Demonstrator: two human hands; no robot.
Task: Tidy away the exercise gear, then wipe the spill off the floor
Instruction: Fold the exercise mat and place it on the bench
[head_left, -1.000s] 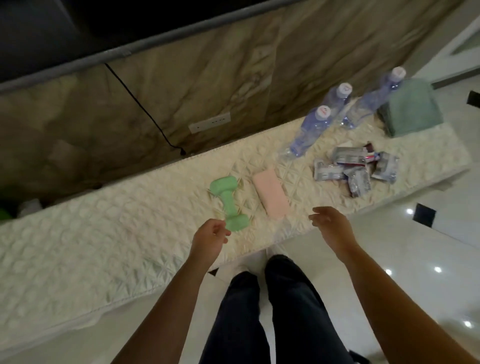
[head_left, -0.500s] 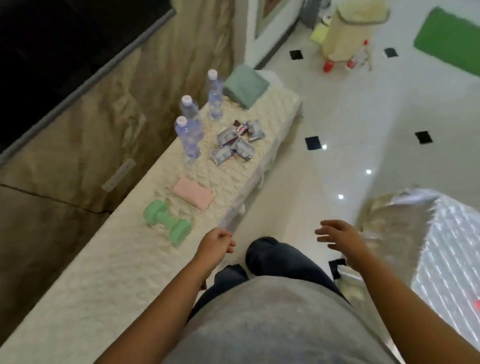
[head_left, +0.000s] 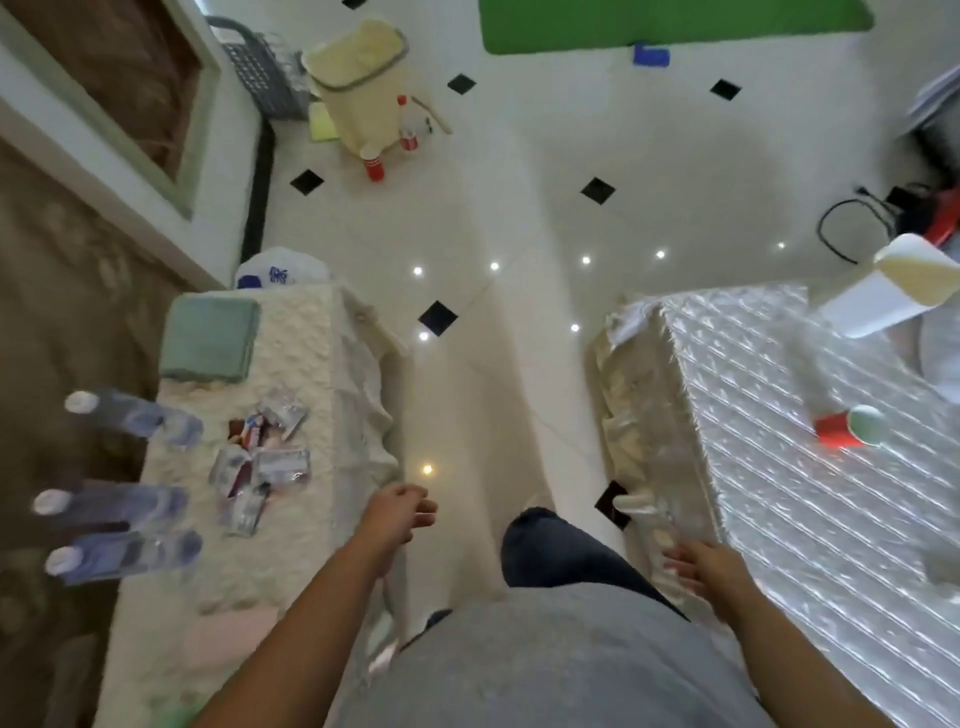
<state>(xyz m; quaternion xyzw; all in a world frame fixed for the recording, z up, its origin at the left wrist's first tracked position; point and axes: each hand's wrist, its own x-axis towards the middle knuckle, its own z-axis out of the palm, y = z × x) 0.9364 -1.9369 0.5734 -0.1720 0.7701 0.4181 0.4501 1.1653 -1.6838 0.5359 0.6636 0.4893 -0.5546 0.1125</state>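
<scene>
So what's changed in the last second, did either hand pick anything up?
The person turned right, away from the bench, so the view now runs down the aisle toward the green mat. The left hand and right hand drew back from over the bench to the sides, both empty. Nothing was picked up: bottles, packets and folded towel sit unmoved.

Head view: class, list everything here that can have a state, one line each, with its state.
water bottles, capped, upright
towel, folded
green mat, unrolled, lying flat
left hand, loosely curled, holding nothing
right hand, fingers relaxed, holding nothing
</scene>
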